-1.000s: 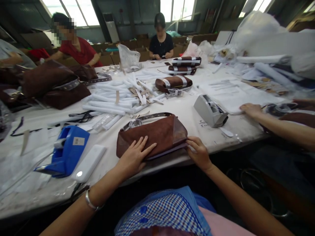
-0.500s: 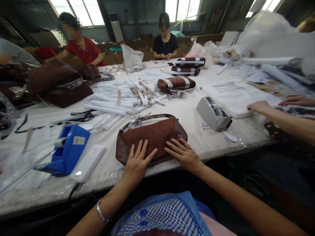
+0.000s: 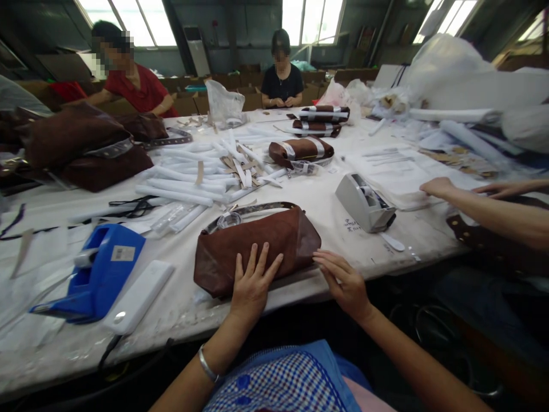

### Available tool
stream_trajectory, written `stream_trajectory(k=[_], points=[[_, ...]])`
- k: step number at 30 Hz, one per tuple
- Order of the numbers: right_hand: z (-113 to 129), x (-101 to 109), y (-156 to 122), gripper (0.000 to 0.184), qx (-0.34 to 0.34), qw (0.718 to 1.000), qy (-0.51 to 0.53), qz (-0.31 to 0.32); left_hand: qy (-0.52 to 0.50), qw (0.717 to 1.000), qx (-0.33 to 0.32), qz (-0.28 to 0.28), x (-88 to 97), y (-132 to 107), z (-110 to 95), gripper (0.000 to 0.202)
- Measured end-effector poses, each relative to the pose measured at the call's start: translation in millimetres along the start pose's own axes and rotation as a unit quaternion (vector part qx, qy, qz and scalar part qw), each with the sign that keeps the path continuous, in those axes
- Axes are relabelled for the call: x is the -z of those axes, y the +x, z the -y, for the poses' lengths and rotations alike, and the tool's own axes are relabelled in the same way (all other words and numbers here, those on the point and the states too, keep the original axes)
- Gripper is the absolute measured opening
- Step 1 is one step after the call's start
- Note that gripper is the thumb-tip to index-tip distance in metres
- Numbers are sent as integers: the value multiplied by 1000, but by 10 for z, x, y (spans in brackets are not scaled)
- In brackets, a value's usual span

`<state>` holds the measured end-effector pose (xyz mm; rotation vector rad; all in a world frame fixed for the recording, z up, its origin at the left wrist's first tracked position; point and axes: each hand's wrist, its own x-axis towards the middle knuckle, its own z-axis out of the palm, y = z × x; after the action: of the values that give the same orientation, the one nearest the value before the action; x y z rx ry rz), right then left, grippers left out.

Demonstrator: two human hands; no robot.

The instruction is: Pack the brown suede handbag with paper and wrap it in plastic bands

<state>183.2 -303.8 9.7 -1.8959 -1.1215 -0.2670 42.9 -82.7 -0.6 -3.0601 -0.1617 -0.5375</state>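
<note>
A brown suede-like handbag lies on its side at the table's front edge. Its strap, partly wrapped in clear film, runs along the far side. My left hand rests flat on the bag's near middle, fingers spread. My right hand is at the bag's right end, fingers extended and slightly bent, the tips at or just beside its corner; whether they touch is unclear. Left of the bag are a blue tape dispenser and a white oblong device with a dark cord.
A grey tape dispenser stands right of the bag. White rolled tubes lie heaped behind it. Wrapped brown bags sit farther back, larger ones at left. A co-worker's arm reaches in from the right; two people sit opposite.
My right hand has slid off the bag's front toward its right end. My left hand has shifted right along the bag. The view has moved slightly.
</note>
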Motion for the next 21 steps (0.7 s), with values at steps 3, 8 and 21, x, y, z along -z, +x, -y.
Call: stream_trajectory(k=[3,8,21], points=[[-13,64,-68,38,-241,967,45,-72,-3,1000,2,-7,7,-14,-12,73],[-162,30,119,76,-415,889,181,65,-3,1000,-8,-29,-27,-13,0,78],[254,110,509,42,-437,787,429,74,28,993,-16,-111,-135,-84,65,73]])
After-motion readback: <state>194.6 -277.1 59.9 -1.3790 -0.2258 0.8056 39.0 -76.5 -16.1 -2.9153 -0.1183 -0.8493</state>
